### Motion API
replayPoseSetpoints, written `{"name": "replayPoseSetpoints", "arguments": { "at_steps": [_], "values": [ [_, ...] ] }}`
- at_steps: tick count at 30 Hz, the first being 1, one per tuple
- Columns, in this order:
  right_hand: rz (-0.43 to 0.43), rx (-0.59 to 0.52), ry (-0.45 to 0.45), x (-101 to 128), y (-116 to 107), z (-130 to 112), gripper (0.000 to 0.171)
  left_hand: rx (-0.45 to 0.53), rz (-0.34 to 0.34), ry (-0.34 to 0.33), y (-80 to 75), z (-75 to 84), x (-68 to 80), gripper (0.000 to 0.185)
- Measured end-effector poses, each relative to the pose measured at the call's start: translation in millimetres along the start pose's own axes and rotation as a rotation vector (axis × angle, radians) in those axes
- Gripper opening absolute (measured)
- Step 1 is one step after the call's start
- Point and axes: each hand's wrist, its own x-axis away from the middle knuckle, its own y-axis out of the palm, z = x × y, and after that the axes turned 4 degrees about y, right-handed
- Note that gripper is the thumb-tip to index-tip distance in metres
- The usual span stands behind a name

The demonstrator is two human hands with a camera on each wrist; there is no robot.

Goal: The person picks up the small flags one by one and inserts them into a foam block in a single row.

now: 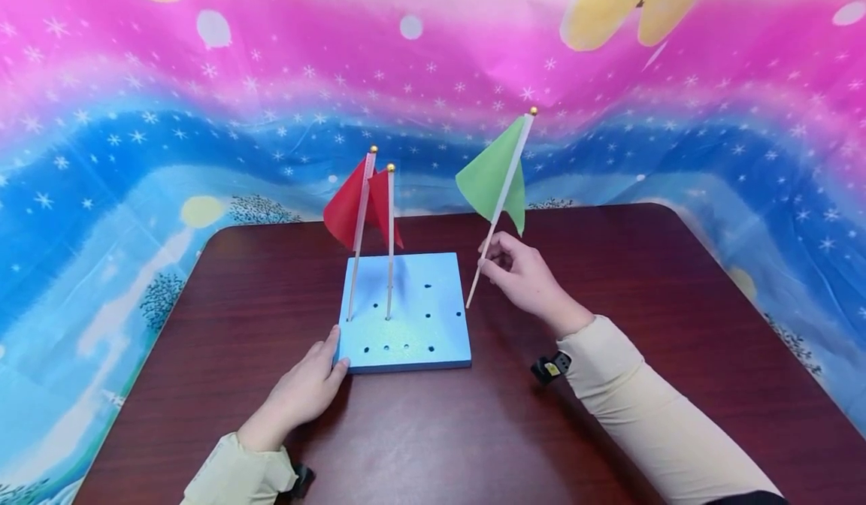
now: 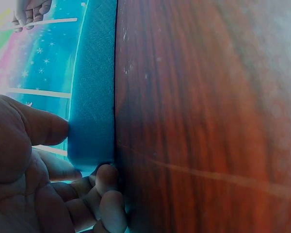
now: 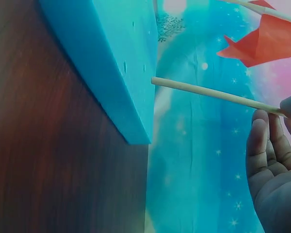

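Nearest, left hand (image 1: 304,392) at the near left corner of the foam block (image 1: 433,340), thumb on its top, curled fingers (image 2: 106,182) against its side and the table (image 1: 609,279); good bracing, judged, worth a firm press so the block stays put. Farther, right hand (image 1: 524,276) pinching the green flag (image 1: 494,178) low on its stick, between thumb and fingertips, other fingers loosely bent. Stick tilted, its bare end just off the block's right edge, above the table, not yet in a hole. Best righted upright and centred over a free hole before pushing down, judged. Beyond, two red flags (image 1: 358,204) standing in the block's left holes.
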Motion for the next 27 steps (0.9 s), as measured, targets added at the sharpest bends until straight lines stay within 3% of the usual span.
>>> {"name": "replayPoseSetpoints", "arguments": {
  "at_steps": [13,27],
  "values": [
    [-0.060,-0.036,-0.079,-8.7,26.3,-11.7,0.008,-0.016,-0.011,-0.016,0.1,1.5,-1.6,0.065],
    [-0.127,0.039,-0.106,-12.2,49.5,-13.7,0.007,-0.015,-0.009,-0.016,0.7,0.2,-2.1,0.065]
  ]
}}
